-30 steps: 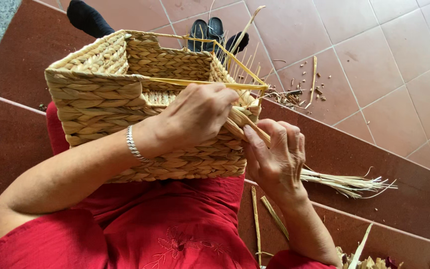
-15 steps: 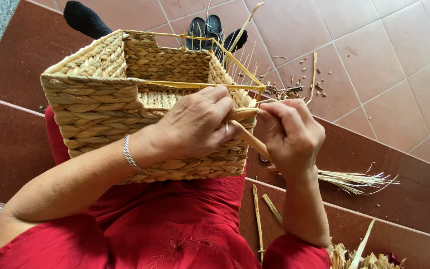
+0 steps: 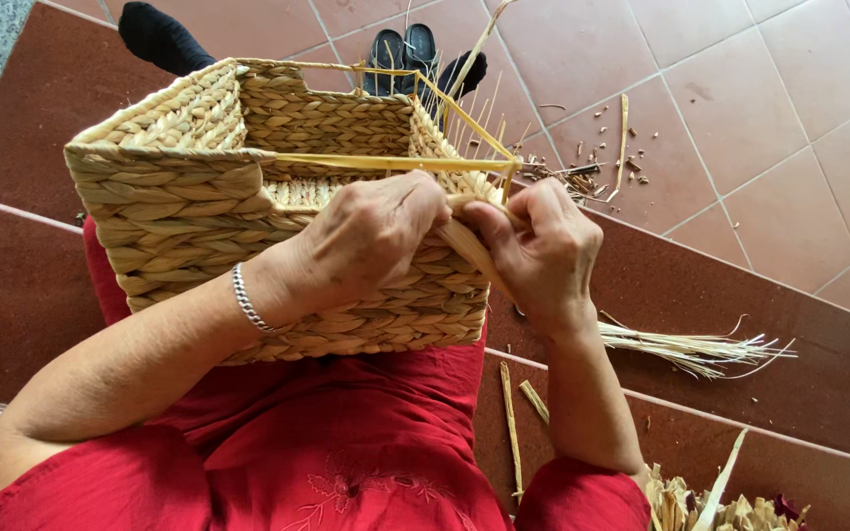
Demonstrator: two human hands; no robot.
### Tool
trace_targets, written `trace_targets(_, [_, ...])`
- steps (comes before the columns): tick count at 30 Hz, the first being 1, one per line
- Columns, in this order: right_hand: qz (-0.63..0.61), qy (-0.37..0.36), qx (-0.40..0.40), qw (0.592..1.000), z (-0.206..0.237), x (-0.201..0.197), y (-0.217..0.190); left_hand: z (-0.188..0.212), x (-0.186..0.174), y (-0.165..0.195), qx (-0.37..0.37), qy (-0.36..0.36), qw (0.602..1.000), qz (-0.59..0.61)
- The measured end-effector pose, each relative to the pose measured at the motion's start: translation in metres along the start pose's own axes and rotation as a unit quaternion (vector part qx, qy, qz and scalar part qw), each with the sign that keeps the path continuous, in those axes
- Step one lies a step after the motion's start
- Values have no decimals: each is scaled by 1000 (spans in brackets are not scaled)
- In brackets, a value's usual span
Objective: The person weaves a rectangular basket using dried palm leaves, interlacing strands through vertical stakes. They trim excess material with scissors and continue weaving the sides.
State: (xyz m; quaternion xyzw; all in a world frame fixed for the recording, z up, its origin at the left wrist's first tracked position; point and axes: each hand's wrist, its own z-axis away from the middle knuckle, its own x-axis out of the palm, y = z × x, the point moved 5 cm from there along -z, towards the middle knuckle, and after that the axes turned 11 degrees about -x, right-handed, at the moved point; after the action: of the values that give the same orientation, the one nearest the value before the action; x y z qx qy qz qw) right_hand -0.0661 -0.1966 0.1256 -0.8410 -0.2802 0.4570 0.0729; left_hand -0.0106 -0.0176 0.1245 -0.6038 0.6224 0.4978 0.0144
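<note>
**Woven basket on the lap, both hands working a flat strand at the rim**

Basket (image 3: 248, 206) is a rectangular woven one in pale straw colour, sitting on the person's lap over red clothing (image 3: 346, 442), tilted so the open top faces away from the camera. Thin yellow frame rods (image 3: 386, 162) run along the unfinished top edge, and a row of upright stakes sticks out at the far corner.

Left hand (image 3: 371, 236) is curled over the near right corner of the rim, fingers pressing down on the weave; there's a silver bracelet (image 3: 246, 300) on that wrist. Right hand (image 3: 543, 251) is just beside it, almost touching, fingers closed in a pinch on a flat straw strand (image 3: 474, 251) that runs between the two hands.

On the brown step to the right lies a loose bundle of straw (image 3: 691, 344), with scraps (image 3: 602, 147) on the tiles further out. A pair of dark sandals (image 3: 405, 49) sits beyond the basket.
</note>
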Motion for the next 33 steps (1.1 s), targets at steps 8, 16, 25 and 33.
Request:
trace_targets(8, [-198,-38,70,977,16,6,15,-26,3,-4,-36,-1,998,-51])
trace_targets(16, [-245,-45,92,964,26,10,20,-66,6,-33,-209,-230,947,-76])
trace_targets(25, [-128,-42,7,991,19,-10,10,-57,0,-40,-228,-184,956,35])
trace_targets(33, [-8,-132,-68,989,22,-36,-34,-60,9,-44,-269,-251,929,45])
